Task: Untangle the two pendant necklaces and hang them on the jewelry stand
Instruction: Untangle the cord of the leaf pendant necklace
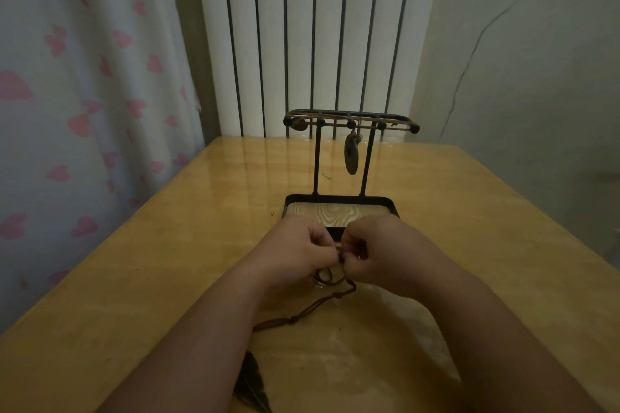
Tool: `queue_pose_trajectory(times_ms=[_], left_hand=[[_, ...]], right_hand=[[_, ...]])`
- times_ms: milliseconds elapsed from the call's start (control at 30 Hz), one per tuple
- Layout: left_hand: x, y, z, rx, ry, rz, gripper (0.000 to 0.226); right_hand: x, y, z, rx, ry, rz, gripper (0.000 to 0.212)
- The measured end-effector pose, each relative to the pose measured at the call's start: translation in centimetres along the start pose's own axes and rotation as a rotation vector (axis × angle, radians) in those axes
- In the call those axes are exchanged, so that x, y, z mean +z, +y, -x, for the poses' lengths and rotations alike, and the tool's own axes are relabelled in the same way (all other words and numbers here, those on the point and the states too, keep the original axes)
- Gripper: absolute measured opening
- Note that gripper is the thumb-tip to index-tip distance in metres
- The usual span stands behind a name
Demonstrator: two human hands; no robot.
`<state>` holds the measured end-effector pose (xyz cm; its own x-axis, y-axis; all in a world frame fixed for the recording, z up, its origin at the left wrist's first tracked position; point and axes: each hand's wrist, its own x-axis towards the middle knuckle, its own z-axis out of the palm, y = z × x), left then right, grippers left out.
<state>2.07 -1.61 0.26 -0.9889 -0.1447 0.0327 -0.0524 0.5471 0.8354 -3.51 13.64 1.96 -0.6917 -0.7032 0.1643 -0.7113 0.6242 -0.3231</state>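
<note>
We see a glossy, smooth wooden table (453,245) that mirrors the light. The jewelry stand (317,161) looks like matt black metal, its tray lined with a pale wood-grain panel (335,213). The necklace cord (302,312) looks like dark braided cloth. The curtain (84,94) is thin printed fabric.

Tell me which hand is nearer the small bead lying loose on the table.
Left. The left hand sits just right of the bead; the right hand is farther right, beyond the left.
</note>
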Motion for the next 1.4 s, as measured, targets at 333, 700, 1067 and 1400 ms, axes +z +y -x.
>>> queue_pose_trajectory(times_ms=[333,700,1067,1400], left_hand=[[0.1,0.1,0.0,-0.072,0.005,0.092,0.023],[0.1,0.1,-0.3,-0.062,0.019,0.167,0.023],[-0.4,-0.2,-0.2,-0.080,-0.002,0.099,0.017],[-0.2,-0.1,0.1,-0.071,-0.060,0.004,0.018]], right_hand=[[0.1,-0.2,0.0,0.001,0.026,-0.010,0.008],[0.3,-0.2,0.0,-0.003,0.055,-0.097,0.012],[0.5,0.4,0.2,-0.003,0.078,-0.196,0.007],[0.6,-0.5,-0.1,0.018,-0.103,-0.012,0.010]])
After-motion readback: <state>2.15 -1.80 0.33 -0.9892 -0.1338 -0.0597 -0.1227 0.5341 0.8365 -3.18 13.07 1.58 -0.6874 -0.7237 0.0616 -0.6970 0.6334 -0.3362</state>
